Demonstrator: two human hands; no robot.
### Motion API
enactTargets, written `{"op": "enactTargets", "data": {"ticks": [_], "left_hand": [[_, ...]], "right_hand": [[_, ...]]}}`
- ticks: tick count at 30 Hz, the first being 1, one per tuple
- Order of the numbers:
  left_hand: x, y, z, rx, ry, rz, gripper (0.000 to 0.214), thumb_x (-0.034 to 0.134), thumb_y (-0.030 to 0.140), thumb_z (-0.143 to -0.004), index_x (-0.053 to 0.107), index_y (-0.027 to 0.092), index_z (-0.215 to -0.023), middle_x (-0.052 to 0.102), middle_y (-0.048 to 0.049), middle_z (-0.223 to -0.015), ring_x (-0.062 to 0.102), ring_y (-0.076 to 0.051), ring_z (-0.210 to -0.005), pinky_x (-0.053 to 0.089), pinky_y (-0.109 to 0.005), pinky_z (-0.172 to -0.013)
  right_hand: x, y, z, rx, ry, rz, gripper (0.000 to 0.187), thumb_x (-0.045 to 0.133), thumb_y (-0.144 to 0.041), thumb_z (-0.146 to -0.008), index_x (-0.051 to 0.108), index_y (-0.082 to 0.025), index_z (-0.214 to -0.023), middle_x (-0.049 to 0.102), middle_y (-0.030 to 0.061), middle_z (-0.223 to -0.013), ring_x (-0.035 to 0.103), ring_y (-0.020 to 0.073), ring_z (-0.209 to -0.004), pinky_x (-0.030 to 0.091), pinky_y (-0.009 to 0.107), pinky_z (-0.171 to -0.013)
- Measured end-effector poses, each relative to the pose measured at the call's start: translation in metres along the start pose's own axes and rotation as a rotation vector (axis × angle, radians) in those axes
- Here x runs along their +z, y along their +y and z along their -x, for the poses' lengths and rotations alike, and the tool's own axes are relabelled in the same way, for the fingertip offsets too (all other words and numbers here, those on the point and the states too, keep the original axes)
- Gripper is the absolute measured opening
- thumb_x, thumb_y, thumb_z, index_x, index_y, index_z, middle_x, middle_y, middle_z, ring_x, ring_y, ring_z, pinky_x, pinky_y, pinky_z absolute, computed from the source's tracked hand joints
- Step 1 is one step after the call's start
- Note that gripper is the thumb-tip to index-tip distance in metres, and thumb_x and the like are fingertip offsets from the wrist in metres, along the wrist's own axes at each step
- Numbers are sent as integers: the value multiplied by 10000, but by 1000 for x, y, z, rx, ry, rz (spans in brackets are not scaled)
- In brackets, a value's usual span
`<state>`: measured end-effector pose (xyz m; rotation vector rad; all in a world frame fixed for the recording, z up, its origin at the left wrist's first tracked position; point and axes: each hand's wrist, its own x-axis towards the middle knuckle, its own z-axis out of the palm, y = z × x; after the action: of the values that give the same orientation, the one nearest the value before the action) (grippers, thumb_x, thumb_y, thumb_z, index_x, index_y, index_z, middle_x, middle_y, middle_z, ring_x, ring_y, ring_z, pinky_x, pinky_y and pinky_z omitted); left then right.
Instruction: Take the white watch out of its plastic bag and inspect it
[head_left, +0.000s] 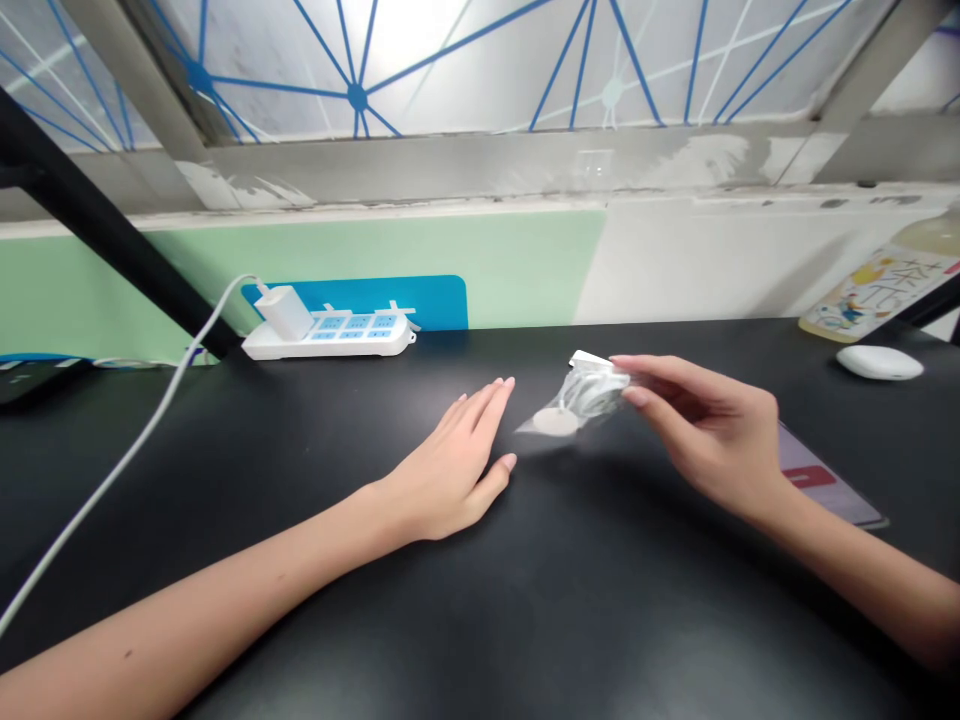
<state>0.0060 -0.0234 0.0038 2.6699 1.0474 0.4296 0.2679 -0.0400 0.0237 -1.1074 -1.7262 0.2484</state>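
Note:
My right hand pinches the right end of a small clear plastic bag between thumb and fingers. Inside the bag a coiled white cable shows, along with a white block at the top and a pale round piece at the lower left. The bag is held just above the black table. To its left, my left hand is open, with fingers stretched out toward the bag and thumb apart. It holds nothing, and a gap separates it from the bag.
A white power strip with a plugged-in charger stands at the back left; its white cable runs to the left edge. On the right are a flat pinkish sheet, a white rounded case and a bottle. A black post slants at left.

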Motion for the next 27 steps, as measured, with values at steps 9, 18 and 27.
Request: {"op": "enactTargets", "data": {"ticks": [9, 18, 27], "left_hand": [[-6, -1, 2, 113, 53, 49, 908, 525, 438, -905, -52, 171, -1553, -40, -147, -1630, 53, -306, -1502, 206, -497, -1196], [-2, 1, -2, 43, -59, 29, 957, 600, 636, -817, 232, 101, -1520, 252, -200, -1574, 180, -337, -1479, 248, -515, -1176], [-2, -2, -5, -14, -109, -42, 988, 484, 741, -838, 223, 85, -1530, 245, -175, -1585, 187, -330, -1477, 184, -493, -1196]], "right_hand": [[18, 4, -4, 336, -237, -158, 291, 629, -413, -882, 718, -225, -1086, 757, 41, -901, 690, 191, -732, 577, 338, -640], [25, 15, 8, 11, -492, 41, 417, 524, -358, -955, 532, -230, -1353, 573, 99, -1361, 548, 249, -1242, 456, 470, -1056], [13, 15, 16, -226, -752, 377, 777, 504, -549, -921, 272, -112, -1520, 269, 177, -1587, 267, 302, -1457, 347, 497, -1140]]}}
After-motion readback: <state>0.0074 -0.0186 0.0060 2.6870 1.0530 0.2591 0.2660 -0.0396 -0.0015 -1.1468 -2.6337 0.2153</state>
